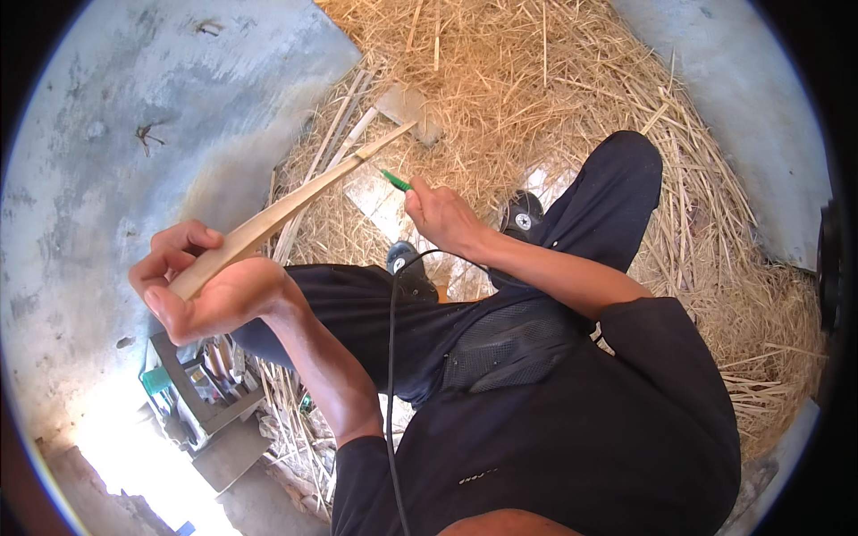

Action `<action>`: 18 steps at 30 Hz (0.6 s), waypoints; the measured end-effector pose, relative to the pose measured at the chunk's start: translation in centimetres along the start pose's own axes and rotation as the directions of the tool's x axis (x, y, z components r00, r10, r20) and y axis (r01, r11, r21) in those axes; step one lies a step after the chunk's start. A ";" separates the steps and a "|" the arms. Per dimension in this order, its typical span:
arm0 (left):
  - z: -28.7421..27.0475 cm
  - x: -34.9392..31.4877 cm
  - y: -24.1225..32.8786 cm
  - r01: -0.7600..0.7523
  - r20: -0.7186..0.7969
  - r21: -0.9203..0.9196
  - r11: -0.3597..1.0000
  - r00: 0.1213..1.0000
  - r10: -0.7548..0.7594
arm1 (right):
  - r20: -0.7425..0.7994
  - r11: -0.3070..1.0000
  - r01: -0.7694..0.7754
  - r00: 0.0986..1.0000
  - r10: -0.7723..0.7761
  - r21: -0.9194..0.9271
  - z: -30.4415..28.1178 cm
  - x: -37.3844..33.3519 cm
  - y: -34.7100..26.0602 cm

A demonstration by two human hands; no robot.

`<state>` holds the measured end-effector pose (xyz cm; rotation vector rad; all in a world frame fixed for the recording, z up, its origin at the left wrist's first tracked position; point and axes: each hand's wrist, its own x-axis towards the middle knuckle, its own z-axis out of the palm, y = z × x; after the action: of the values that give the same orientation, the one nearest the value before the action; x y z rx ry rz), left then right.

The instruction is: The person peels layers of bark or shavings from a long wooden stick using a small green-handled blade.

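Note:
My left hand point(198, 284) grips the near end of a long pale bamboo strip point(295, 204), which slants up and to the right over the straw. My right hand point(440, 214) is closed on a small tool with a green handle point(394, 180); its tip points toward the far part of the strip, just below it. Whether the tool touches the strip I cannot tell. A black cable point(391, 357) runs from near my right wrist down across my dark clothes.
A heap of straw and split bamboo slats point(536, 98) covers the ground ahead. Concrete floor point(134, 116) lies to the left. A small wooden box with tools point(201, 384) stands at lower left. My legs and dark shoes point(521, 214) rest on the straw.

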<state>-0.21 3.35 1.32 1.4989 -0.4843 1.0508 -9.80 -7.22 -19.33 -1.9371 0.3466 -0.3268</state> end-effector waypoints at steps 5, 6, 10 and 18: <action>0.2 0.1 -0.5 0.008 -0.072 -0.024 1.000 0.997 -0.009 | -0.130 0.986 0.128 0.985 -0.114 0.107 -1.3 0.4 -2.8; 0.4 0.2 -0.5 0.001 -0.075 -0.039 0.999 0.997 -0.004 | -0.162 0.977 0.161 0.977 -0.138 0.137 -1.4 0.4 -2.9; 0.4 0.0 -0.4 -0.049 -0.046 -0.129 0.990 0.998 0.043 | -0.028 0.991 -0.010 1.000 0.014 0.137 -0.7 0.1 -0.8; 0.5 0.1 -0.2 -0.233 0.034 -0.013 0.972 0.972 0.234 | -0.043 0.979 -0.077 0.995 0.087 0.191 -1.4 1.5 0.3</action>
<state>0.17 2.99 1.28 1.4794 -0.7024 1.2043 -8.98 -9.15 -19.00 -1.7258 0.4130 -0.3436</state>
